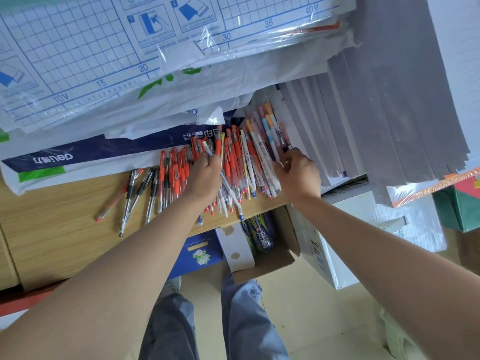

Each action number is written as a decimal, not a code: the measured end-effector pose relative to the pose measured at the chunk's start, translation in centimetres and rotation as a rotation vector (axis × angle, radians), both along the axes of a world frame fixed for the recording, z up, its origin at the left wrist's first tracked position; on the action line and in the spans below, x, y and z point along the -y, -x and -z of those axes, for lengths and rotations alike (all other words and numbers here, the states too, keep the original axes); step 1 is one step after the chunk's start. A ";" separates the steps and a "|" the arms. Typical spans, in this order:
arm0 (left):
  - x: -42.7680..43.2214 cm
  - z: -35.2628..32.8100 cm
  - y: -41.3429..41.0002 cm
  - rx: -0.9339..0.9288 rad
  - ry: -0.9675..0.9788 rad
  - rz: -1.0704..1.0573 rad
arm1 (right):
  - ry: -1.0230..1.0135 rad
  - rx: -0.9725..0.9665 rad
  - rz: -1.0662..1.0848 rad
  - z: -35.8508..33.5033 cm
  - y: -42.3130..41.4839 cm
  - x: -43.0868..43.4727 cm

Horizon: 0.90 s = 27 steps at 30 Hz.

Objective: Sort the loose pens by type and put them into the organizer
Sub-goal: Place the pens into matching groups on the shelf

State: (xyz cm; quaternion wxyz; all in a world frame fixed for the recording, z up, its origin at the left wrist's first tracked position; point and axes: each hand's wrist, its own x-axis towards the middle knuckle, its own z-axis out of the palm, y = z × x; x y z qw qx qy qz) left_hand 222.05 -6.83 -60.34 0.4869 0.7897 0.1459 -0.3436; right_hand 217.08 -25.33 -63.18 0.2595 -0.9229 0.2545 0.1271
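Head camera showed our left hand (205,175) curled round a white pen (229,189) amid the red pens (179,172) heaped on the wooden desk (65,203); our right hand (298,172) pinched a dark-tipped pen (283,140) beside the pastel pens (262,149), with black pens (129,190) lying apart to the left.

red pens (179,175), wood-grain desk (52,229), blue-gridded sheet (78,48)

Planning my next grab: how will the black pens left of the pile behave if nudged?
The black pens look round-barrelled, so may roll on the smooth wooden table. Slim, stiff, probably light; dark grips should limit slipping.
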 end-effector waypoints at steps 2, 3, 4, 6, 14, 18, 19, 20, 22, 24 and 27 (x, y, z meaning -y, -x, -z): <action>-0.1 -0.1 0.0 -0.019 0.010 -0.025 | 0.021 -0.122 -0.063 0.6 0.1 -0.1; -0.2 -0.1 0.0 -0.035 0.024 -0.033 | 0.003 -0.126 -0.104 0.9 0.1 -0.6; -0.2 -0.1 -0.1 -0.052 0.038 -0.039 | -0.010 -0.104 -0.131 1.1 0.0 -1.2; -0.4 -0.1 -0.1 -0.070 0.047 -0.020 | -0.024 -0.048 -0.149 1.2 -0.4 -2.3; -1.8 0.2 -0.2 -0.181 0.151 -0.154 | -0.127 0.199 -0.120 0.6 -1.0 -2.3; -2.2 -0.4 -0.5 -0.183 0.224 -0.324 | -0.528 -0.100 -0.229 -1.6 -0.8 -4.3; -2.4 -0.6 -0.5 -0.187 0.242 -0.373 | -0.602 -0.217 -0.265 -2.1 -0.7 -5.1; -2.6 -0.8 -0.6 -0.200 0.266 -0.422 | -0.664 -0.306 -0.290 -2.5 -0.5 -6.0; -3.2 -1.4 -0.4 -0.225 0.327 -0.491 | -0.732 -0.372 -0.312 -2.9 -0.3 -7.6; -4.1 -2.3 -0.2 -0.228 0.406 -0.547 | -0.747 -0.346 -0.323 -3.5 -0.3 -9.1; -6.1 -3.1 0.1 -0.226 0.471 -0.644 | -0.741 -0.312 -0.385 -4.9 -0.6 -11.7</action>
